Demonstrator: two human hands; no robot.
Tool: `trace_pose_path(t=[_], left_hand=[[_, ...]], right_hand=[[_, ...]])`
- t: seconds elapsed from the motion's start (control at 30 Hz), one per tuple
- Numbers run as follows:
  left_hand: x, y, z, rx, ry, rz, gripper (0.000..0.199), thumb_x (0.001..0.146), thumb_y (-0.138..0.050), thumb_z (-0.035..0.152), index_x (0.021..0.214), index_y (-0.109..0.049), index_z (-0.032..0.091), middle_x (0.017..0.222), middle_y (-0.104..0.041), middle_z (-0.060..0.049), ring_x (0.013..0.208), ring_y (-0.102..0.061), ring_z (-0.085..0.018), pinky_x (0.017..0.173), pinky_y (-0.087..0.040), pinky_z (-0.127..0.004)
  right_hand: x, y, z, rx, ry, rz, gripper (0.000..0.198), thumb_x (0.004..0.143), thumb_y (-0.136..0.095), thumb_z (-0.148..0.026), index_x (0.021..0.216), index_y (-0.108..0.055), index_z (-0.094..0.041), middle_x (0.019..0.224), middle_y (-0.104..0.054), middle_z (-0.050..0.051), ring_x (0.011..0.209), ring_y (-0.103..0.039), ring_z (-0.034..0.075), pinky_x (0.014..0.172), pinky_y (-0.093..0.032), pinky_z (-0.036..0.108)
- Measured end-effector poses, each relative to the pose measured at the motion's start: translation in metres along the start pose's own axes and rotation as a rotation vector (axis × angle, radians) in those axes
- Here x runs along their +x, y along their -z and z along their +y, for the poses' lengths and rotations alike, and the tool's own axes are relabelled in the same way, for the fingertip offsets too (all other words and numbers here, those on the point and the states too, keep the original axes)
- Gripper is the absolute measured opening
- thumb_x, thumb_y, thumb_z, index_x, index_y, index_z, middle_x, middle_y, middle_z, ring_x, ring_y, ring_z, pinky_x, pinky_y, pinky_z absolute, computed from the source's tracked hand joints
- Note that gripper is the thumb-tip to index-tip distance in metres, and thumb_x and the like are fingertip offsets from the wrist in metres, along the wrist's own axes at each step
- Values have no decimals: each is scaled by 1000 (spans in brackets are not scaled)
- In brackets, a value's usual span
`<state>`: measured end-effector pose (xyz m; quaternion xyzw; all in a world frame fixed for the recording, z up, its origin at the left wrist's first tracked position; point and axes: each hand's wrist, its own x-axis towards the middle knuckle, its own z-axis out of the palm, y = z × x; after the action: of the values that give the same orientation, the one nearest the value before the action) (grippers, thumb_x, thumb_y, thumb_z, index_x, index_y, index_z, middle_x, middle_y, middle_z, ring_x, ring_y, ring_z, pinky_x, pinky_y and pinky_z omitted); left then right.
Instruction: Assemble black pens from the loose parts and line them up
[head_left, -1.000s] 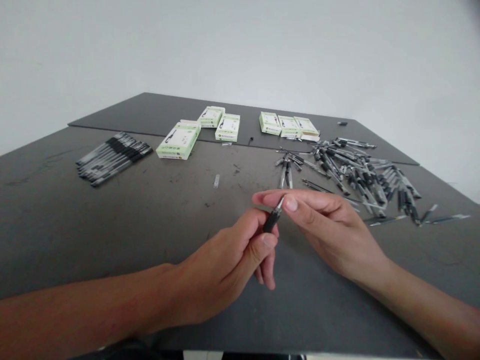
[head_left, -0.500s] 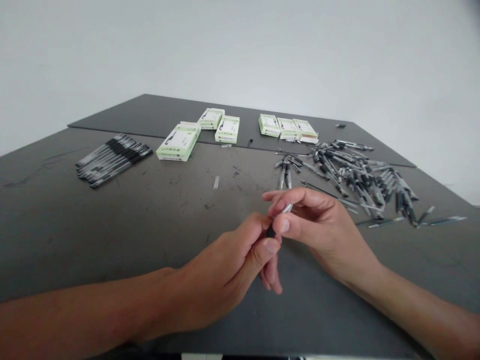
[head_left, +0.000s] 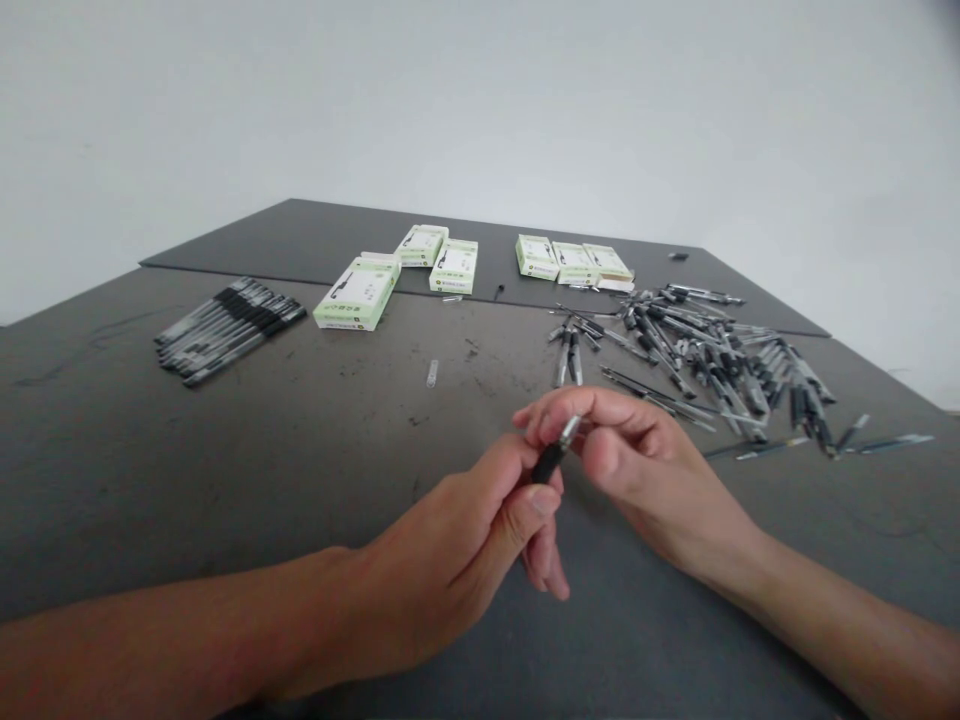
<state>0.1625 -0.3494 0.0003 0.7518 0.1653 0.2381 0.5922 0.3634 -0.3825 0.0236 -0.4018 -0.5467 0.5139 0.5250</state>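
Note:
Held between the thumb and index finger of my left hand [head_left: 480, 530] is a pen [head_left: 550, 463], its black grip and silvery tip pointing up and to the right. The rest of its barrel is hidden behind that hand. My right hand [head_left: 637, 450] is right at the tip, thumb apart from the pen and the other fingers curved behind it. Whether those fingers touch the tip I cannot tell.
On the dark table [head_left: 315, 450], a row of pens [head_left: 229, 330] lies at the left. Green-and-white boxes [head_left: 360, 290] stand further back, others [head_left: 576, 262] right of centre. A heap of pen parts [head_left: 705, 350] spreads at the right. A small clear piece [head_left: 432, 373] lies mid-table.
My right thumb has lifted off the pen tip, so the black grip and the tip show more. My left hand keeps its hold, and the view has tilted slightly.

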Motion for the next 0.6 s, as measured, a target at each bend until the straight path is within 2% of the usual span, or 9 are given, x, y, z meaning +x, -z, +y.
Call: trace_pose_path(t=[0.07, 0.13, 0.2, 0.37, 0.53, 0.6], left_hand=[[0, -1, 0, -43, -3, 34, 28, 119, -32, 43, 106, -46, 22, 79, -70, -1, 77, -76, -18, 80, -58, -32], [1, -2, -1, -68, -4, 48, 30, 118, -32, 47, 106, -45, 22, 77, -68, 0, 74, -76, -17, 76, -57, -31], [1, -2, -2, -70, 5, 49, 33, 118, -32, 50, 106, -46, 22, 76, -67, 1, 72, -75, -17, 74, -57, -31], [1, -2, -10, -86, -3, 39, 34, 118, -32, 51, 104, -46, 23, 74, -63, 4, 71, -75, -16, 75, -56, -30], [1, -1, -15, -75, 10, 20, 33, 118, -32, 49, 106, -47, 23, 76, -66, 3, 74, -76, -15, 75, -56, -30], [1, -1, -14, -74, 18, 17, 34, 118, -32, 51, 109, -48, 22, 75, -68, 3, 72, -76, -16, 74, -56, -30]], right_hand=[[-2, 0, 1, 47, -45, -97, 48, 97, -70, -66, 128, -82, -31, 100, -82, 8, 102, -78, 28, 91, -63, 43], [-2, 0, 1, 64, -99, -174, 53, 105, -58, -63, 143, -75, -30, 94, -82, 7, 88, -79, 26, 84, -65, 42], [-1, 1, 1, 28, -102, -164, 45, 105, -63, -57, 137, -79, -28, 88, -81, 5, 80, -78, 23, 81, -65, 39], [4, 2, -4, -55, -10, -35, 23, 97, -79, -45, 112, -88, -29, 94, -84, 3, 86, -77, 19, 85, -65, 33], [3, -1, -7, -55, -35, -14, 21, 96, -80, -45, 106, -89, -29, 85, -82, 1, 78, -77, 17, 77, -64, 30], [4, -1, -6, -46, -53, -23, 23, 97, -79, -46, 106, -89, -27, 84, -82, 1, 78, -77, 17, 79, -65, 31]])
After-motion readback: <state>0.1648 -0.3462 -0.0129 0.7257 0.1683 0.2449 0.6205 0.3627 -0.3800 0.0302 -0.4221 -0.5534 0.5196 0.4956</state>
